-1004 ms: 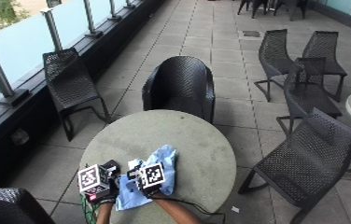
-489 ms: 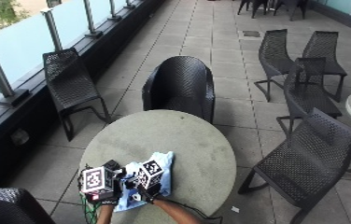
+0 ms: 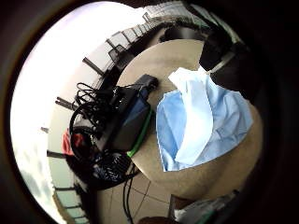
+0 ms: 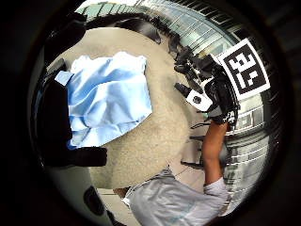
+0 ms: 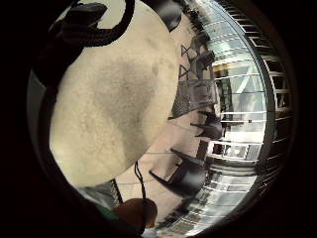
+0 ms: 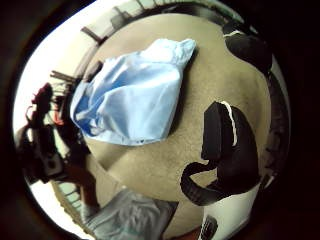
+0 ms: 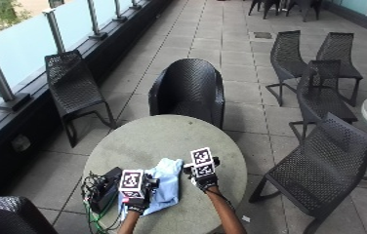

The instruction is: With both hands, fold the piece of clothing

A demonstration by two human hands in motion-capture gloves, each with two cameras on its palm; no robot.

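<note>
Two hands, left hand (image 7: 136, 197) and right hand (image 7: 204, 176), flank the blue garment (image 7: 165, 190); we cannot tell either's grasp, and uneven lifting risks a crooked fold.

Bare room is left on the round table (image 7: 164, 136) from eleven to three o'clock of the folded cloth (image 7: 165, 187), while nine o'clock is blocked by a black device (image 7: 105, 185).
</note>
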